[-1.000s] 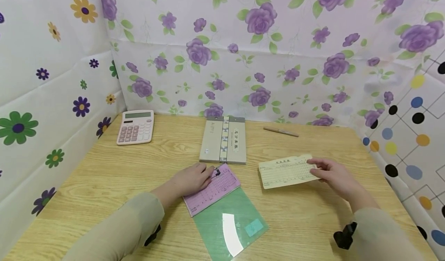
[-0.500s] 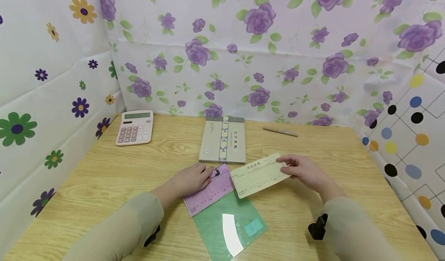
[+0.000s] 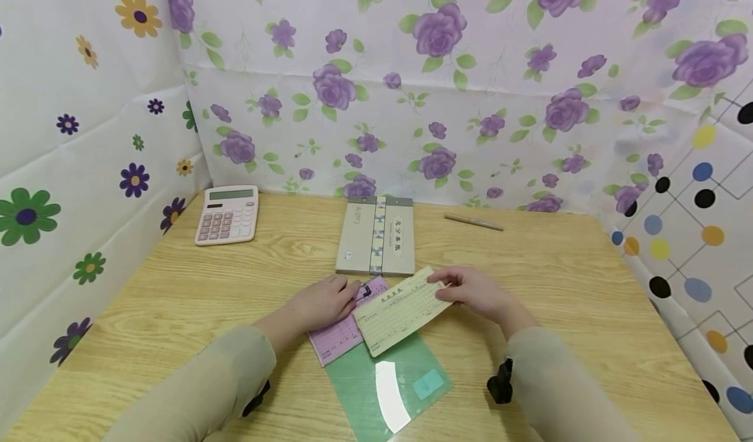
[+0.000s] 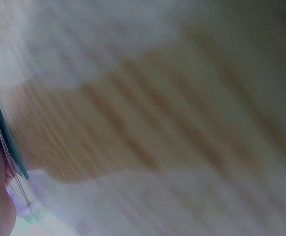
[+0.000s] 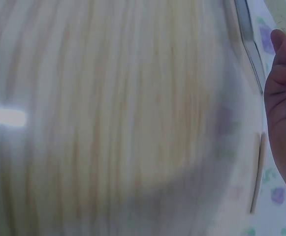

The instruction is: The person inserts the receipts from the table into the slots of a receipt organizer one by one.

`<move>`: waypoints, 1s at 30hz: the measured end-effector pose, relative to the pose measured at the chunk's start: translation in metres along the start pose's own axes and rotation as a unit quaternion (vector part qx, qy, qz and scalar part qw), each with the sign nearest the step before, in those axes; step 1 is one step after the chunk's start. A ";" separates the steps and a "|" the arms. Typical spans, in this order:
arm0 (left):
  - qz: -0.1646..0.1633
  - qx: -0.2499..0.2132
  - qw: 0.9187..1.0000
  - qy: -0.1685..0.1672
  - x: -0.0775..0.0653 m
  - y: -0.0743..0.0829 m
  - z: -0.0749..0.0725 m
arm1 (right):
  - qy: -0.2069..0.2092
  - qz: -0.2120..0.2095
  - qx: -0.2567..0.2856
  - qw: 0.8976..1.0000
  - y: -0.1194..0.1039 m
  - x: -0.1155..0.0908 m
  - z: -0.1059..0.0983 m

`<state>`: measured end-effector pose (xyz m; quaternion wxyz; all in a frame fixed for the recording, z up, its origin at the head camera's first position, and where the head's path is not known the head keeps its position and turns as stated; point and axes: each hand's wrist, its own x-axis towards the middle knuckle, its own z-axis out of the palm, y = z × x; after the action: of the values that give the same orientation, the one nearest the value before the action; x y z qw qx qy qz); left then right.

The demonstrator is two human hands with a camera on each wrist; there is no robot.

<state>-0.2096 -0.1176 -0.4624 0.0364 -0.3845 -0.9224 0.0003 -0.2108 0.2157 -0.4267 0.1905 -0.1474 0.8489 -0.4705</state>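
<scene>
A green translucent clipboard (image 3: 353, 396) lies slanted on the table, a pink printed form (image 3: 335, 340) across its upper part under the metal clip (image 3: 366, 291). My left hand (image 3: 322, 303) grips the clip end, its fingers bent over the top edge. In the left wrist view the clipboard's edge (image 4: 5, 132) shows beside part of that hand. My right hand (image 3: 470, 291) pinches a pale yellow printed form (image 3: 400, 312) by its right end, thumb against the face. The yellow form overlaps the pink form and the green board in the head view. Most of the pink form's right half is hidden.
A beige binder or book (image 3: 359, 239) with a patterned strip lies just behind the clipboard. At the back left sits a pink and white calculator (image 3: 228, 214); a brown pen (image 3: 473, 221) lies at the back right. Floral cloth (image 3: 376, 89) walls the table (image 3: 576, 298) in.
My right hand has carried the yellow form leftward from the right side until it overlaps the pink form and the clipboard. My left hand has stayed at the clip.
</scene>
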 end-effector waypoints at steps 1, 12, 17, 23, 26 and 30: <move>0.002 0.001 1.000 0.001 0.000 0.000 0.000 | -0.005 0.000 -0.004 1.000 -0.002 0.003 0.004; 0.017 0.002 1.000 0.020 -0.001 0.001 -0.003 | -0.068 -0.012 -0.002 0.998 -0.016 0.021 0.036; 0.014 0.004 1.000 0.013 -0.001 0.001 -0.003 | -0.073 -0.008 -0.014 0.997 -0.020 0.025 0.045; 0.013 0.007 1.000 0.010 -0.001 0.000 -0.003 | -0.078 -0.026 -0.069 0.994 -0.027 0.032 0.053; 0.013 0.009 1.000 0.010 -0.001 0.000 -0.003 | -0.077 -0.025 -0.087 0.993 -0.028 0.035 0.058; 0.012 0.008 1.000 0.004 -0.001 0.001 -0.004 | -0.072 -0.030 -0.104 0.991 -0.029 0.037 0.062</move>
<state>-0.2081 -0.1181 -0.4583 0.0432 -0.3948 -0.9177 0.0060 -0.2128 0.1383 -0.4387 0.2209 -0.2252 0.8726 -0.3728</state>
